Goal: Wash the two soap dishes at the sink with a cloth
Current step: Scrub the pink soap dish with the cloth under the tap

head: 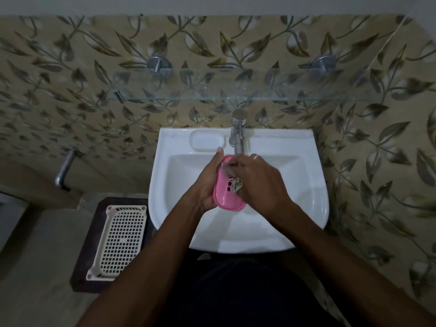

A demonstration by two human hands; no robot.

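A pink slotted soap dish (227,195) is held over the basin of the white sink (302,192). My left hand (208,182) grips the dish from its left side, thumb pointing up. My right hand (262,182) presses a small greyish cloth (234,184) onto the dish's inner face, fingers curled over it. Water runs from the chrome tap (238,133) onto the top end of the dish. A second soap dish is not visible.
A moulded soap recess (207,141) sits on the sink's back ledge, left of the tap. A glass shelf (212,90) on two chrome brackets hangs above. A cream perforated basket (119,239) rests on a dark stool at lower left.
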